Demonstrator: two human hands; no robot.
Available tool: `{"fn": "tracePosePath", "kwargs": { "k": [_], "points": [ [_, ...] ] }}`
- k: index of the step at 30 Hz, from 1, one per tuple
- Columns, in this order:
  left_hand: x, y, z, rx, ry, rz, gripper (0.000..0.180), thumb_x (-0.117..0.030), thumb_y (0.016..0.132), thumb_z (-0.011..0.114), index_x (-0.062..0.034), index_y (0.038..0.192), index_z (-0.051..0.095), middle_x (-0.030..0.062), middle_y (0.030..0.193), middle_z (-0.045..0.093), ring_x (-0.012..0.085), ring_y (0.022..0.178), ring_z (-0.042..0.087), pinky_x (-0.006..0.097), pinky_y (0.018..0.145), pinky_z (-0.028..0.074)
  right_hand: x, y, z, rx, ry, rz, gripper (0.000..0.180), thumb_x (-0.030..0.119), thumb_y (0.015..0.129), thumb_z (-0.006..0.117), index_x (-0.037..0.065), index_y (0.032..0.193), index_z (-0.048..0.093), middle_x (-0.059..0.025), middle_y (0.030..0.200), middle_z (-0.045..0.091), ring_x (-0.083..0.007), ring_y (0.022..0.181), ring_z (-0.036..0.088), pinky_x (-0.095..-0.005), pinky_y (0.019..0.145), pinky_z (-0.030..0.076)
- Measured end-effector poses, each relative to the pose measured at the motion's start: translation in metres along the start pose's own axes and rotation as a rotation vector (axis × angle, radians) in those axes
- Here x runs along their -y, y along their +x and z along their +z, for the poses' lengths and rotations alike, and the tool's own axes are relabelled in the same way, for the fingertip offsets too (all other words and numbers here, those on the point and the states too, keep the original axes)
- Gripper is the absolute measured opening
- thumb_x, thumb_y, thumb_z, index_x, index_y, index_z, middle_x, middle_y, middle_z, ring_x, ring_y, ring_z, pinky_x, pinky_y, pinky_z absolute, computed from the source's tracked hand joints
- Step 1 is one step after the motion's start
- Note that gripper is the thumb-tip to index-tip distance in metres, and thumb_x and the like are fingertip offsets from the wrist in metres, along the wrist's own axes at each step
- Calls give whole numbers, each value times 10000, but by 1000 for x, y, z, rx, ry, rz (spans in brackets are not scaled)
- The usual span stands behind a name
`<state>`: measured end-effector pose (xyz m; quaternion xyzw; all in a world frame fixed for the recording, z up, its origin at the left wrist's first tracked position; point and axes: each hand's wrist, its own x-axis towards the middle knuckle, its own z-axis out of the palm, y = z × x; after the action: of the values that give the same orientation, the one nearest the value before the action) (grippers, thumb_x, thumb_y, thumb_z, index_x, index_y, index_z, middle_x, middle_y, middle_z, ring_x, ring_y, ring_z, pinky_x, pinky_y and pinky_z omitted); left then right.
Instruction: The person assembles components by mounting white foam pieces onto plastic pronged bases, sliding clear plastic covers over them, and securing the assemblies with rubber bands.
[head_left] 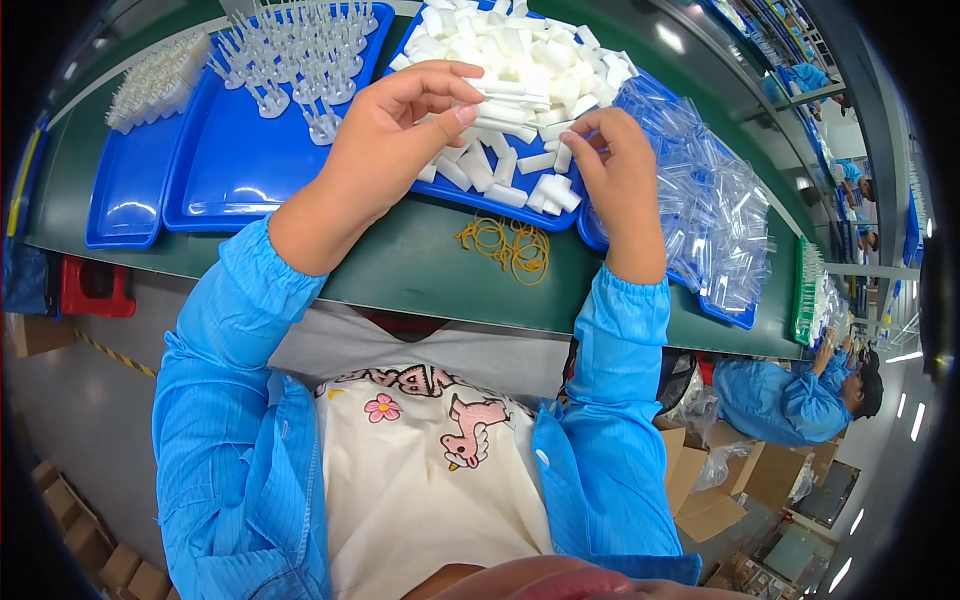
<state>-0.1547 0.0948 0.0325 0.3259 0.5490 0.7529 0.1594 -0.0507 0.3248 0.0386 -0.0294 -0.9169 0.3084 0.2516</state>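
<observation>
White foam pieces (575, 60), short and block-like, are heaped in a blue tray (462, 205) in front of me. My left hand (405, 115) is over the tray's left side with its fingers curled. Between its thumb and fingers are the ends of several foam pieces (515, 100) lined up side by side, which stick out to the right. At the tray's right part, my right hand (615, 160) pinches one small white foam piece (563, 157) between thumb and forefinger. Loose pieces lie below both hands.
Clear plastic tubes (700, 200) fill a tray on the right. Clear stemmed parts (300, 50) stand in a blue tray (230, 190) at left, beside bundled white parts (158, 80). Yellow rubber bands (510, 245) lie on the green table (420, 270). A co-worker (790, 395) sits at far right.
</observation>
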Motion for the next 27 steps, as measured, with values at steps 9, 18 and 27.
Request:
{"fn": "tracePosePath", "kwargs": {
  "k": [9, 18, 27],
  "points": [
    [-2, -1, 0, 2, 45, -32, 316, -53, 910, 651, -37, 1224, 625, 93, 1275, 614, 142, 1045, 602, 276, 837, 528, 13, -16, -22, 390, -61, -173, 395, 222, 618, 860, 49, 912, 662, -72, 893, 649, -284, 891, 566, -366, 785, 459],
    [-2, -1, 0, 25, 50, -16, 341, -35, 890, 660, -39, 1230, 624, 91, 1276, 612, 155, 1058, 602, 291, 872, 523, 13, -17, -13, 469, 36, -164, 241, 79, 757, 752, 42, 979, 667, -97, 956, 665, -297, 865, 589, -377, 794, 478],
    [-4, -2, 3, 47, -17, -32, 403, -8, 874, 669, -21, 1271, 602, 108, 1246, 627, 171, 1092, 617, 297, 906, 535, 14, -21, -11, 66, 668, 117, 188, -57, 901, 594, -39, 1088, 598, -112, 965, 665, -191, 873, 698, -263, 710, 532]
  ]
}}
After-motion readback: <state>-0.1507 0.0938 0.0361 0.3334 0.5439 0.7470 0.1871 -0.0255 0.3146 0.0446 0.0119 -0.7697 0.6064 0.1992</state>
